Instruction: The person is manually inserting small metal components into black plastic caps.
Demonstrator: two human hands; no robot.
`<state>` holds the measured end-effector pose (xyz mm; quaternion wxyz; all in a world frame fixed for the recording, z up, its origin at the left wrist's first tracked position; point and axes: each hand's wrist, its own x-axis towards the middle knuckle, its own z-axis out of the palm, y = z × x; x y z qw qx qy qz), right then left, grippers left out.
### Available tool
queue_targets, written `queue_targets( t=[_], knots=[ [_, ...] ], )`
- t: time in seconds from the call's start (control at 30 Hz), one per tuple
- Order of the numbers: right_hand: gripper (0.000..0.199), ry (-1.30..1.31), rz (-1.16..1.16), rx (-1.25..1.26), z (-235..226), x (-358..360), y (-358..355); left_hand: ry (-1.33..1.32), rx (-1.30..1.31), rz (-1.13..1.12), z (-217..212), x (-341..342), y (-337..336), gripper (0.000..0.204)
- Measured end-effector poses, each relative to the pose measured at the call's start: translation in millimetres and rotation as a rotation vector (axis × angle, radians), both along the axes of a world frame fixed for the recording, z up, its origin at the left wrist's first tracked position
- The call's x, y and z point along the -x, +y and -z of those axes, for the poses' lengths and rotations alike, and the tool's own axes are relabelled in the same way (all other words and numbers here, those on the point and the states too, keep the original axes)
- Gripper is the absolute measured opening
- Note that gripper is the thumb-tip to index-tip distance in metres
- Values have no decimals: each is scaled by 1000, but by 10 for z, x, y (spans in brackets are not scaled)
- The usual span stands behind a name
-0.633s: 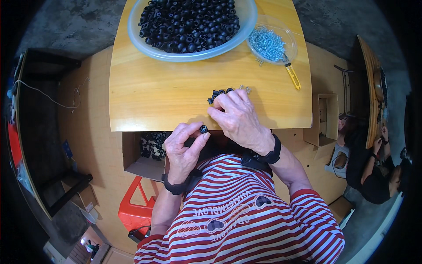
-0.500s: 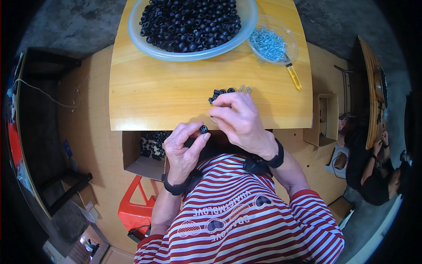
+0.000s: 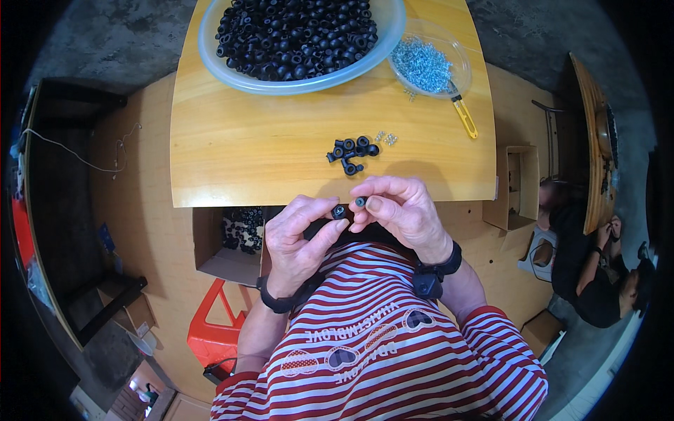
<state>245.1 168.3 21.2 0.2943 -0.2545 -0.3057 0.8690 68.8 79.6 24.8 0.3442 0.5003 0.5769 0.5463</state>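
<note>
Currently: I watch both hands meet just below the near edge of the counter (image 3: 267, 168).
Left hand (image 3: 298, 242): its grip is pinched on a small black ring part (image 3: 339, 210).
Right hand (image 3: 400, 210): fingertips narrow around another small black piece (image 3: 360, 202), touching or almost touching the first.
Done: I judge little finished; a small cluster of black parts (image 3: 351, 149) lies mid-counter beside a few loose screws (image 3: 385, 137).
Left: the big clear bowl (image 3: 210, 59) is heaped with black parts, and the smaller dish (image 3: 460, 56) holds many silvery screws; a yellow-handled tool (image 3: 463, 116) leans there.
Surface: pale wood, lightly glossy.
Room: wooden floor, cardboard box (image 3: 225, 259) under the counter, red stool (image 3: 214, 337), another person (image 3: 590, 266) seated at right.
</note>
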Motion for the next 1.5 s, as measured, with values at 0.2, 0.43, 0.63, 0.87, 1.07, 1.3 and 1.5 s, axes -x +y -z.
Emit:
queue_targets(
  t=[0.2,0.43,0.63,0.87,1.07,1.3,1.5],
  knots=[
    [18,-56,-37,-154,-32,-36,6,-55,-17,35,16,-37,-3,32],
    [12,-124,11,-188,-136,-52,-6,-98,-48,43,51,-42,33,30],
    [11,-234,46,-314,-189,-50,-7,-281,3,43,68,-76,27,29],
    [10,-316,57,-453,-238,-39,5,-310,-19,107,73,-51,42,29],
    [11,-296,62,-487,-249,-43,8,-445,-34,136,100,-58,40,31],
    [11,-320,52,-471,-276,-43,19,-427,-19,123,115,-61,48,31],
    [11,-341,63,-539,-277,-40,9,-332,-17,96,112,-84,76,31]
  ],
)
